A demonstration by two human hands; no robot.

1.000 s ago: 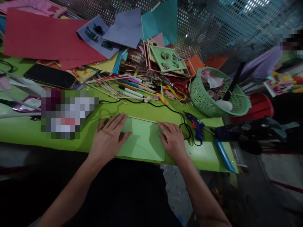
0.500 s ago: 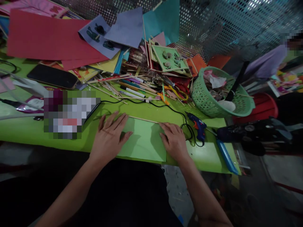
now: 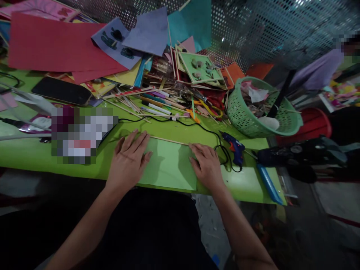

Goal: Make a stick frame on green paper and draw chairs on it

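Near the centre of the frame, a light green sheet of paper [image 3: 173, 165] lies flat on the green-covered desk [image 3: 25, 157], close to its near edge. A thin stick [image 3: 168, 140] runs along the sheet's upper edge, showing between the two hands.

The left hand [image 3: 128, 157], just left of centre, rests palm down over the sheet's left side. Its grip is spread out, fingers straight and thumb held away from them, with the fingertips at the stick's left end. The right hand [image 3: 207, 165], right of centre, lies over the sheet's right side; its grip is likewise unclenched, fingers extended and thumb apart, fingertips at the stick's right end. Both lie on these things rather than clasp them.

Just right of the right hand sits a blue glue gun [image 3: 237, 150] with a black cord [image 3: 204, 129] that loops beside it and runs leftward across the desk. A green basket [image 3: 242, 114] holding scraps stands at the upper right. Markers [image 3: 157, 108] and yellow-handled scissors [image 3: 213, 109] lie among loose sticks in the upper middle. Red paper [image 3: 56, 43] fills the upper left, above a dark, flat, phone-like object [image 3: 60, 90].
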